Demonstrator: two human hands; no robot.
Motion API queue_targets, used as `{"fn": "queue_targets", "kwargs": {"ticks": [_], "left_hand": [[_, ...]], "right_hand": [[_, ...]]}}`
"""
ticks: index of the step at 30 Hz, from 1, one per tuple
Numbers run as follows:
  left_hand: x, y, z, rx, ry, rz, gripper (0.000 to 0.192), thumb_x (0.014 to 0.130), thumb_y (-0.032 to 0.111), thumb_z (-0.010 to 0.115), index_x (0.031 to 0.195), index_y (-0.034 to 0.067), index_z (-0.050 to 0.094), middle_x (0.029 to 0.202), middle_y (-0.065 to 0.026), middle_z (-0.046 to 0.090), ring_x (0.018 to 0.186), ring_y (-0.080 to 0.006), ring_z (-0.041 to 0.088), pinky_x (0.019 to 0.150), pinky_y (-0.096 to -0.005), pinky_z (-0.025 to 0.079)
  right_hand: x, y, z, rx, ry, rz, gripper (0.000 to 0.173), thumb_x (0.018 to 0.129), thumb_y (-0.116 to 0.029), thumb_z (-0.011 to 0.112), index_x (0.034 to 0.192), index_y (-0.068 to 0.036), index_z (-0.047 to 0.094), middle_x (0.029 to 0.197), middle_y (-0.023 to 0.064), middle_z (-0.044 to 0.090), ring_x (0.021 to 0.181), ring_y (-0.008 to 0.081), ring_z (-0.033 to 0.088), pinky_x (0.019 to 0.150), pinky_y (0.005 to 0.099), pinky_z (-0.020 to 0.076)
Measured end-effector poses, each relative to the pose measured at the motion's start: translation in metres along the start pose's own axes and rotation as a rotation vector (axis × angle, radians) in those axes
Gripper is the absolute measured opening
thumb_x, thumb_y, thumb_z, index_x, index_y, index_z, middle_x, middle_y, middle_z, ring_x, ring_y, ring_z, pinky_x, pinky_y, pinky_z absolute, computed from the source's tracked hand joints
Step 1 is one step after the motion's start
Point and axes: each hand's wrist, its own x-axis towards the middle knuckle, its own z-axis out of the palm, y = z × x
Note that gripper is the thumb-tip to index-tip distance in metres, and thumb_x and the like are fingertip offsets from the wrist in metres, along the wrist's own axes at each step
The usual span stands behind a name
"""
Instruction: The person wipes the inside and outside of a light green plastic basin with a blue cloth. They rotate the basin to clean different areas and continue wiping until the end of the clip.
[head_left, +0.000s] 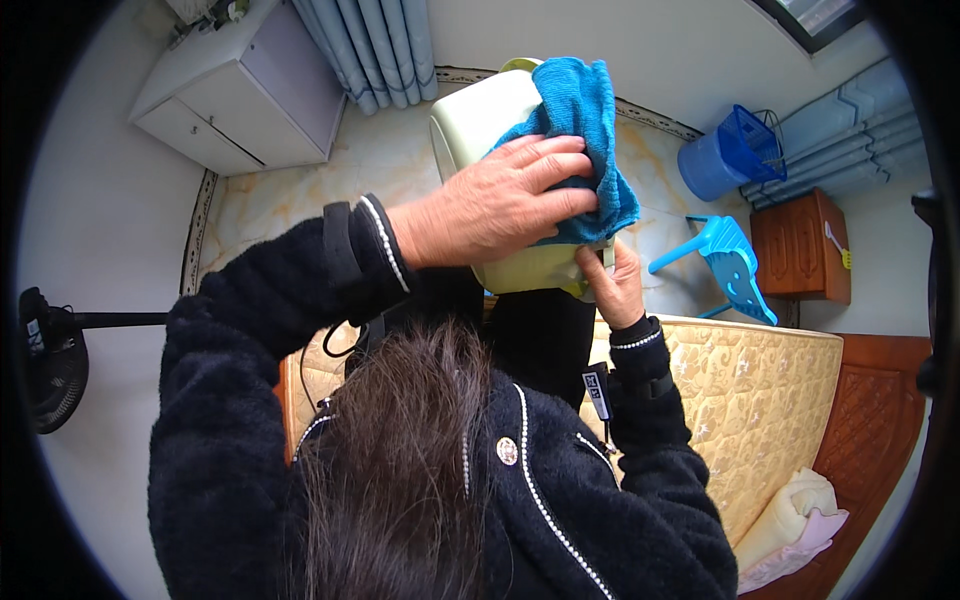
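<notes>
A pale yellow-green plastic container (491, 112), perhaps a small bin, is held up over my lap, tilted on its side. My left hand (510, 195) presses a blue terry cloth (577, 97) against its upper surface, fingers bent into the folds. The cloth drapes over the container's right part. With thumb and fingers, my right hand (615, 281) grips the container's lower right edge, just below the cloth. The fingers behind that edge are partly hidden.
I sit on a bed with a yellow patterned mattress (720, 390). A light-blue plastic chair (731, 259), a blue bucket (705, 169) and a wooden cabinet (787, 247) stand to the right. A white cabinet (240, 105) is at the upper left, a black fan (60, 367) at the left.
</notes>
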Motion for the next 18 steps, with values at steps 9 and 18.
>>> {"fn": "queue_targets", "kwargs": {"ticks": [9,18], "left_hand": [[-0.023,-0.113,-0.004,-0.416,0.062,-0.526,0.038,0.101,0.028,0.051,0.134,0.009,0.049,0.121,-0.0094,0.054,0.114,-0.0191,0.054,0.101,-0.0318,0.042],[-0.015,-0.060,-0.007,-0.147,0.180,-0.203,0.037,0.091,0.011,0.061,0.125,0.003,0.052,0.127,-0.0169,0.050,0.119,-0.0341,0.052,0.103,-0.0394,0.042]], "right_hand": [[-0.014,0.005,-0.006,-0.014,-0.102,-0.023,0.024,0.094,-0.012,0.064,0.115,0.000,0.064,0.098,0.0013,0.068,0.093,0.0084,0.059,0.085,0.0263,0.0478],[-0.010,0.004,-0.011,-0.039,-0.140,0.073,0.023,0.095,-0.015,0.063,0.114,-0.001,0.064,0.094,0.0002,0.067,0.089,0.0082,0.059,0.081,0.0251,0.0476]]}}
